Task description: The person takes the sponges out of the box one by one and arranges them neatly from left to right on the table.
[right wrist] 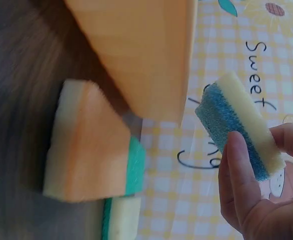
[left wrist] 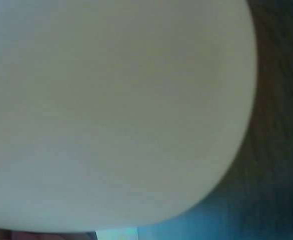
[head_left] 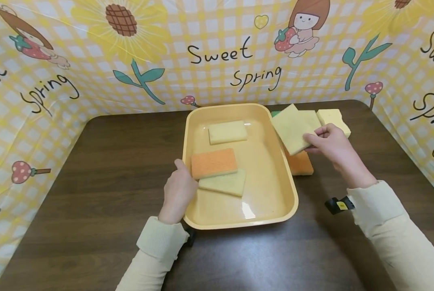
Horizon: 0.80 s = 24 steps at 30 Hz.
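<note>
Head view: the outstretched right hand (head_left: 329, 142) pinches a sponge (head_left: 290, 131) by the right rim of the tray (head_left: 265, 173); opposite, the left hand (head_left: 178, 190) hides its fingers, grip unclear. Left wrist: blurred tray. Right wrist: hand cut off.

Right of centre in the head view, the tray (head_left: 293, 190) raises a wall across any low pass; above its lower-right floor, room is open.

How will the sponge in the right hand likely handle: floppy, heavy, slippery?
The sponge is probably light for its size, being pinched by one end in the right hand. It likely won't flop, since it juts out straight from the grip. Its coarse blue layer suggests it shouldn't be slippery.
</note>
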Motion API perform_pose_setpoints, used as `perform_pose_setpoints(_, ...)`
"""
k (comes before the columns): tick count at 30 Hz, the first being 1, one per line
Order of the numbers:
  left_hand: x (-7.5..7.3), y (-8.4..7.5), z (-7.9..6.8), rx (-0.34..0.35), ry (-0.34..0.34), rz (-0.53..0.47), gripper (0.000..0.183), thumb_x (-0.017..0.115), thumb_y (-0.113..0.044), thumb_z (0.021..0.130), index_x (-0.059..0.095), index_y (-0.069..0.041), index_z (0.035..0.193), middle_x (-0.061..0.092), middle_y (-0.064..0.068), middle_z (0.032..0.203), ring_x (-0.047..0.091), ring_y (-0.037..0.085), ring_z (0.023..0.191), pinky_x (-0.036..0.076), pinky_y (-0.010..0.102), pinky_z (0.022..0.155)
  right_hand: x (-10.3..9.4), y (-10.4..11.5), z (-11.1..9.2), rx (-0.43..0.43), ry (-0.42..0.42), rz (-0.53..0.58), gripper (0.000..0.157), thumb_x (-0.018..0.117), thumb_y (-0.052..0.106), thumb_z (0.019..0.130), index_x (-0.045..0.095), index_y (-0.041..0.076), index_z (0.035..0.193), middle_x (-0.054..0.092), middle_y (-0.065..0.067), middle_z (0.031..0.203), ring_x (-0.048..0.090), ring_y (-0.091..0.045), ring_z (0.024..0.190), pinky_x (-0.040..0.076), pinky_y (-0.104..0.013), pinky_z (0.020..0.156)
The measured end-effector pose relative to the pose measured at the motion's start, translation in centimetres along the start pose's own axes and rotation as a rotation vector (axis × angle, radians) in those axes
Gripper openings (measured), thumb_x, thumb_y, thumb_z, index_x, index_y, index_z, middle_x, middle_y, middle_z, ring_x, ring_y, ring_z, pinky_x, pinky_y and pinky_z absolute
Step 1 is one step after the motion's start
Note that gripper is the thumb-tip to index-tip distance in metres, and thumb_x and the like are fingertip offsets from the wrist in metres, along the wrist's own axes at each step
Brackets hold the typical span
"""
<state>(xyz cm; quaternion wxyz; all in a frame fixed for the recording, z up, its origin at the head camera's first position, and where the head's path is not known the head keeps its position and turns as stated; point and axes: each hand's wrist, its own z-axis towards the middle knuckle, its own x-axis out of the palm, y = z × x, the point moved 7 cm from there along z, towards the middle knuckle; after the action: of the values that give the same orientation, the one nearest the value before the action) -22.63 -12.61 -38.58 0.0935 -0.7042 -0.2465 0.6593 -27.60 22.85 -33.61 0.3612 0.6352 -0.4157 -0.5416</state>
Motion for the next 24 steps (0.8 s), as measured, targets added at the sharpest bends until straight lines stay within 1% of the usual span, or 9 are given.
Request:
perform_pose_setpoints(4,0.0,0.0,0.0,-0.005,0.012,-0.001,0.039,0.053,-0.006,0.085,0.032,0.005,0.116,0.061,0.024,0.079,0.061,0.034,0.063,0.043,0.04,0.049,-0.9,-1.0,-0.1,0.002,-0.017,-0.019,0.027,0.054,0.019,0.094,0.038,-0.001,0.103,0.045,-0.012,0.101,0.06,0.006,0.069,0.053,-0.014,0.07)
perform_pose_setpoints(13,0.1,0.0,0.0,-0.001,0.007,-0.005,0.036,0.052,-0.007,0.086,0.033,0.004,0.113,0.061,0.024,0.079,0.061,0.033,0.062,0.043,0.04,0.049,-3.1,-3.6,-0.7,0.042,-0.032,0.021,0.026,0.053,0.014,0.094,0.036,-0.003,0.101,0.039,-0.017,0.109,0.06,0.008,0.07,0.053,-0.013,0.07)
perform_pose_setpoints(17,0.1,-0.1,0.0,-0.003,0.012,-0.01,0.034,0.052,-0.006,0.086,0.033,0.004,0.113,0.061,0.023,0.079,0.06,0.032,0.062,0.042,0.039,0.049,-4.3,-5.2,-1.1,0.078,-0.047,-0.014,0.029,0.054,0.021,0.095,0.037,-0.002,0.103,0.039,-0.017,0.111,0.062,0.008,0.068,0.053,-0.015,0.071)
perform_pose_setpoints(19,0.0,-0.1,0.0,-0.001,0.011,-0.011,0.035,0.052,-0.006,0.086,0.033,0.004,0.113,0.061,0.023,0.079,0.06,0.032,0.062,0.042,0.039,0.049,-4.9,-6.1,-1.3,0.117,-0.05,-0.056,0.034,0.054,0.028,0.095,0.039,0.0,0.106,0.042,-0.017,0.113,0.063,0.01,0.067,0.054,-0.024,0.084)
perform_pose_setpoints(20,0.0,-0.1,0.0,-0.001,0.01,-0.012,0.035,0.053,-0.007,0.086,0.033,0.004,0.113,0.061,0.023,0.079,0.06,0.032,0.062,0.042,0.038,0.049,-5.1,-6.5,-1.5,0.13,-0.051,-0.07,0.036,0.054,0.031,0.095,0.04,0.0,0.107,0.043,-0.017,0.114,0.063,0.01,0.067,0.053,-0.025,0.086)
perform_pose_setpoints(24,-0.1,-0.1,-0.1,-0.005,0.005,-0.013,0.036,0.054,-0.007,0.086,0.033,0.004,0.113,0.061,0.023,0.079,0.06,0.032,0.062,0.042,0.038,0.049,-5.8,-7.7,-1.8,0.162,-0.058,-0.094,0.041,0.053,0.034,0.095,0.042,-0.003,0.109,0.045,-0.018,0.116,0.063,0.011,0.067,0.054,-0.025,0.084)
